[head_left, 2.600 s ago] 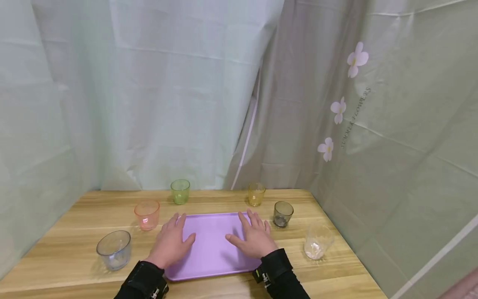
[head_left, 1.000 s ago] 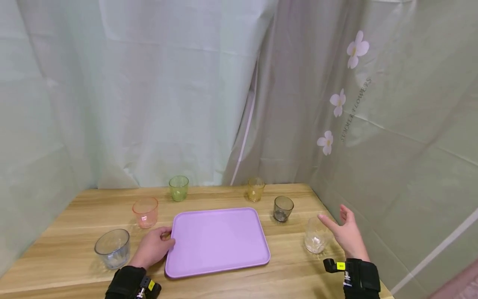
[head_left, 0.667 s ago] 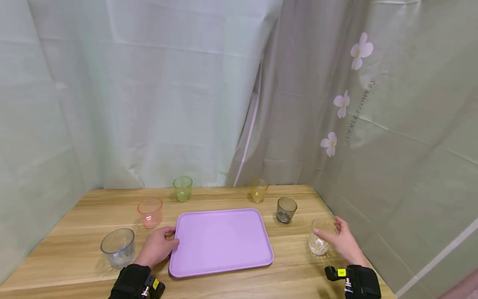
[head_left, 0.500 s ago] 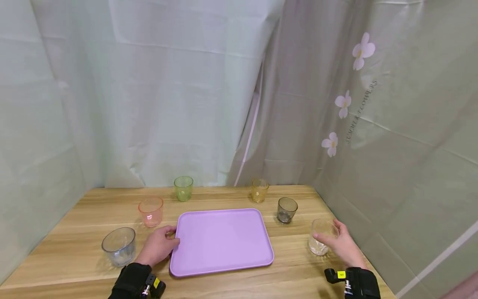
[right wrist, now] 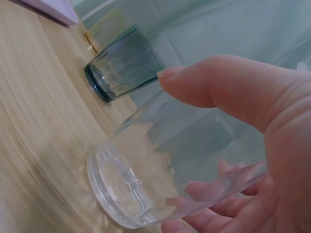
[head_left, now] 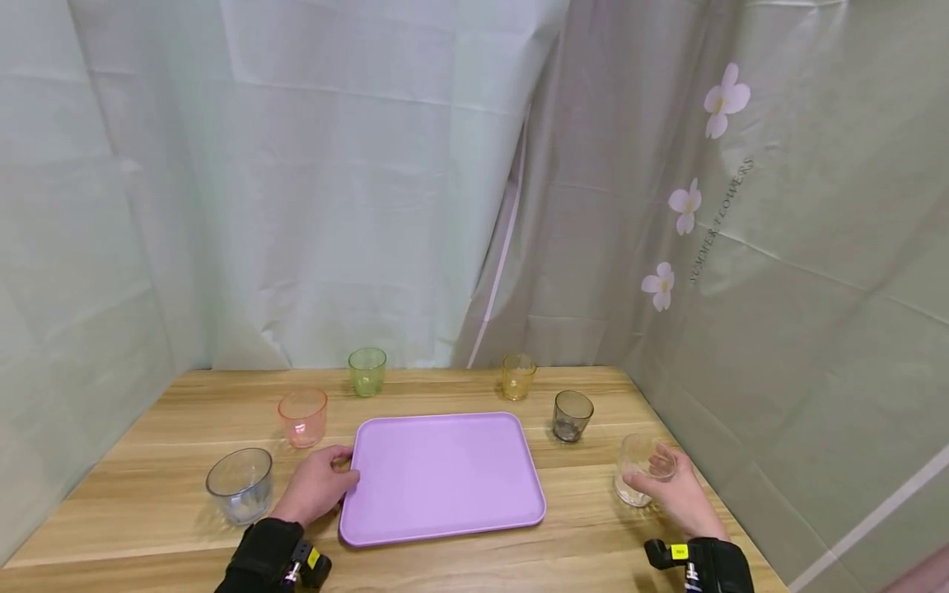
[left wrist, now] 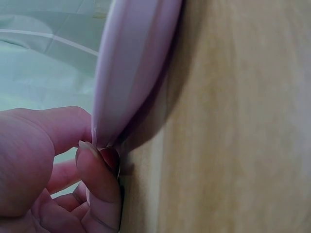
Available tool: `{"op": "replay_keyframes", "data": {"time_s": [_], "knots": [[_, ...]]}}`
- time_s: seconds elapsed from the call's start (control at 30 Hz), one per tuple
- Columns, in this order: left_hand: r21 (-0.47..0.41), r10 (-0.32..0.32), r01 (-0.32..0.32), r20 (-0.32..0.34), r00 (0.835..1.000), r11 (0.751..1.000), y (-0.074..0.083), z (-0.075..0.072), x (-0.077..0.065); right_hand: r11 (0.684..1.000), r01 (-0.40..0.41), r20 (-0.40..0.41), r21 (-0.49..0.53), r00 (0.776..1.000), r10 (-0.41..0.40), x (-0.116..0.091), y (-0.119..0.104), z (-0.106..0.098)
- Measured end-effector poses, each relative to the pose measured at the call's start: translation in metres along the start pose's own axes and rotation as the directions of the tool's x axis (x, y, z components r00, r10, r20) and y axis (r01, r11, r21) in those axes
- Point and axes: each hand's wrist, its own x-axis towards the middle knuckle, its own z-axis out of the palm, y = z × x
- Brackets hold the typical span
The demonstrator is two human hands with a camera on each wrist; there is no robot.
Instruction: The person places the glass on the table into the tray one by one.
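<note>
Right wrist view: right hand [right wrist: 252, 145] grips the clear glass [right wrist: 160, 170], tilted, mouth toward the palm.

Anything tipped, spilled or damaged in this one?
Only the clear glass is off: it leans toward the tray in the right hand. The other five glasses stand upright; no spill or damage shows.

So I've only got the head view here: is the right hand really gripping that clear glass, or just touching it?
Observer: Gripping. In the right wrist view the right hand wraps the clear glass, thumb over the side.
Operator: Is the glass upright?
Observer: It looks tilted there, base toward the table.
Operator: And the left hand?
Observer: The left hand pinches the rim of the purple tray, a fingertip under it.
</note>
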Motion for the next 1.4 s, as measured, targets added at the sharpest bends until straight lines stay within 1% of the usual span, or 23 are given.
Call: {"op": "replay_keyframes", "data": {"time_s": [0.2, 0.4, 0.57, 0.7, 0.9, 1.1, 1.17, 1.4], "knots": [[0.002, -0.002, 0.002, -0.002, 1.0, 1.0, -0.002, 0.0, 0.001, 1.0, 0.009, 0.002, -0.005, 1.0, -0.009, 0.0, 0.0, 0.0], [-0.011, -0.002, 0.002, -0.002, 1.0, 1.0, -0.002, 0.001, 0.0, 1.0, -0.003, 0.013, -0.018, 1.0, 0.003, -0.001, 0.001, -0.001], [-0.018, -0.017, 0.017, 0.001, 1.0, 1.0, -0.003, 0.002, -0.002, 0.999, -0.019, 0.02, -0.031, 1.0, 0.02, -0.002, 0.002, -0.001], [-0.019, -0.025, 0.025, 0.005, 1.0, 0.999, -0.003, 0.003, -0.003, 0.999, -0.015, 0.025, -0.042, 1.0, 0.016, -0.001, 0.002, 0.0], [-0.012, -0.012, 0.012, 0.001, 1.0, 1.0, 0.0, 0.002, -0.003, 0.999, -0.003, 0.019, -0.052, 1.0, 0.004, 0.001, -0.004, -0.001], [0.005, -0.001, 0.001, 0.005, 1.0, 1.0, 0.001, 0.001, -0.004, 1.0, 0.007, 0.015, -0.023, 1.0, -0.006, 0.003, -0.011, -0.002], [0.006, 0.003, -0.003, 0.006, 1.0, 1.0, 0.001, 0.001, -0.004, 1.0, 0.013, 0.013, -0.011, 1.0, -0.013, 0.003, -0.015, -0.003], [0.014, 0.007, -0.007, -0.006, 1.0, 1.0, 0.001, 0.002, -0.004, 0.999, 0.047, 0.003, -0.027, 0.999, -0.047, 0.005, -0.03, -0.007]]}}
